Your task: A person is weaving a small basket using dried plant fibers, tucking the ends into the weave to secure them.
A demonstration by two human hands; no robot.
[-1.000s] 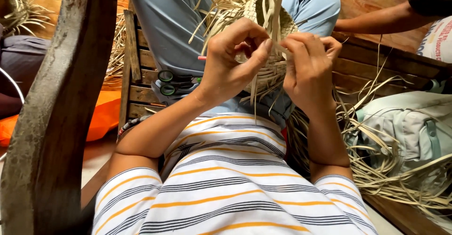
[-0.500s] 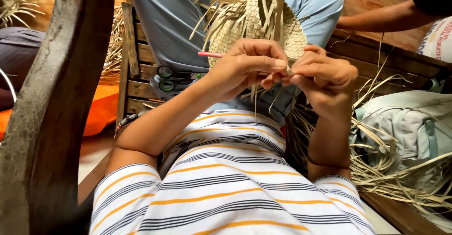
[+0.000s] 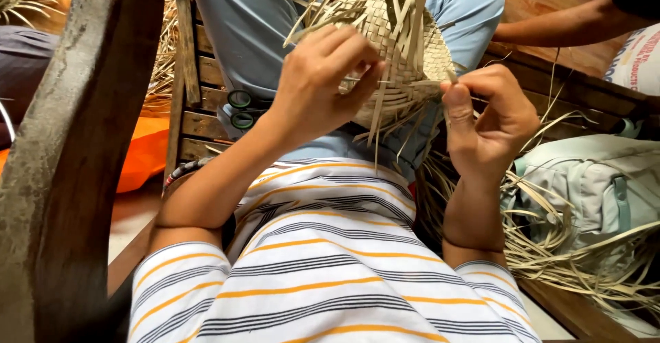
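A half-woven straw basket with loose strip ends sticking out rests on my lap, against my blue trousers. My left hand grips its near left side, fingers curled over the weave and the hanging strips. On the basket's right, my right hand pinches a thin straw strip between thumb and forefinger at the lower edge. My striped shirt fills the bottom of the view.
Green-handled scissors lie on the wooden slat bench left of my lap. A thick wooden post stands at left. A pale backpack and loose straw strips lie at right. Another person's arm reaches in top right.
My hands have drawn apart, the right one moving right with a strip. The basket sits lower and closer. The thin red stick seen by my left hand no longer shows.
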